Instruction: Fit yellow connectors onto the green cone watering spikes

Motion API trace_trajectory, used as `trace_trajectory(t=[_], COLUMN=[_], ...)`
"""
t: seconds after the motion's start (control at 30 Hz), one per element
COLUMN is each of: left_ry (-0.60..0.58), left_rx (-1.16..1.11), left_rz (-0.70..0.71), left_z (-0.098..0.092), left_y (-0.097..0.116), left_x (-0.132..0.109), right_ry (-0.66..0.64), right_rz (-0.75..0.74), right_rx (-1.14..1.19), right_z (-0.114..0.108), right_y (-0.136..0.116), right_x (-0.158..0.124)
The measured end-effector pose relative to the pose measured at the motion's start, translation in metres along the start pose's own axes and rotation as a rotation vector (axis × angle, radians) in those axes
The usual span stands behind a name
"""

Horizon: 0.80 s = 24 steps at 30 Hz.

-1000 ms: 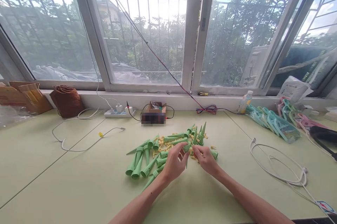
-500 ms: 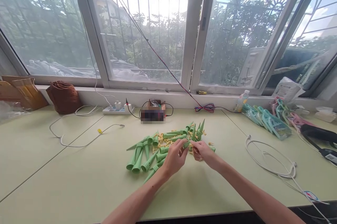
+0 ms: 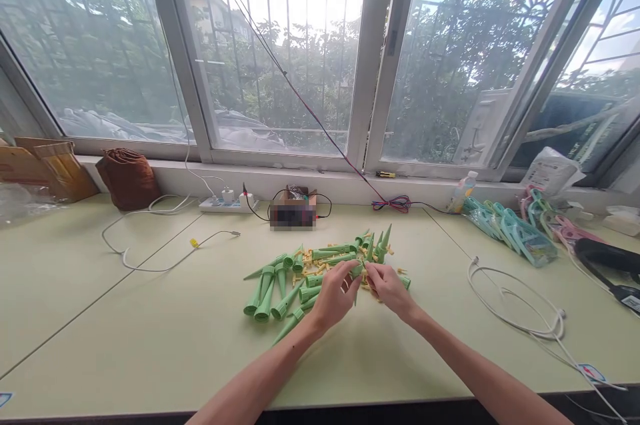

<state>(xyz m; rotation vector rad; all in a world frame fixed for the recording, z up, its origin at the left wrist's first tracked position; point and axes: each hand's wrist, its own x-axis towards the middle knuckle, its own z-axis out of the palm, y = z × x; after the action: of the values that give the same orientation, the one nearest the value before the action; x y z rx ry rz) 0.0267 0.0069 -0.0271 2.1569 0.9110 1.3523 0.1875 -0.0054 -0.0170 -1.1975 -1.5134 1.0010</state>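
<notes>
My left hand (image 3: 336, 295) is closed round a green plastic plant-watering spike (image 3: 357, 270), its wide end up between thumb and fingers and its tip pointing down. Close against that end, my right hand (image 3: 389, 288) pinches with thumb and forefinger; what is in the pinch is too small to make out. More green cone-shaped spikes (image 3: 265, 302) lie in a loose heap left of and behind my hands. Small yellow valve pieces (image 3: 314, 265) are scattered among them. Several spikes (image 3: 385, 244) stand point up just beyond my right hand.
A power strip (image 3: 227, 205) and a small box with a blurred front (image 3: 293, 215) stand by the window sill. At right are a coiled white cable (image 3: 520, 325), packs of teal plastic items (image 3: 520, 235) and a bottle (image 3: 463, 192). Another white cable (image 3: 150, 270) lies at left.
The view has shifted slightly. My right fingers have turned and come closer over the spike's wide end. My left hand still holds the spike, whose tip now shows below.
</notes>
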Motion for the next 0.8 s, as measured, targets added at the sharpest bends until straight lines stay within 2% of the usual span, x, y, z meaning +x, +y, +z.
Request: trace_trajectory(t=[0.17,0.33,0.5,0.8], left_ry=[-0.031,-0.051,-0.058,-0.072], left_rx=[0.032,0.059,0.071,0.061], left_rz=[0.043,0.047,0.031,0.022], left_z=[-0.001,-0.001,0.000,0.000], left_y=[0.000,0.000,-0.002,0.002], left_x=[-0.001,-0.002,-0.002,-0.002], right_ry=[-0.078,-0.202,-0.220,-0.240], right_rz=[0.251,0.443,0.509,0.524], right_rx=[0.264,0.341,0.322,0.324], right_z=[-0.001,-0.008,-0.012,-0.015], right_y=[-0.002,-0.009,-0.012,-0.008], right_x=[0.002,0.005,0.005,0.004])
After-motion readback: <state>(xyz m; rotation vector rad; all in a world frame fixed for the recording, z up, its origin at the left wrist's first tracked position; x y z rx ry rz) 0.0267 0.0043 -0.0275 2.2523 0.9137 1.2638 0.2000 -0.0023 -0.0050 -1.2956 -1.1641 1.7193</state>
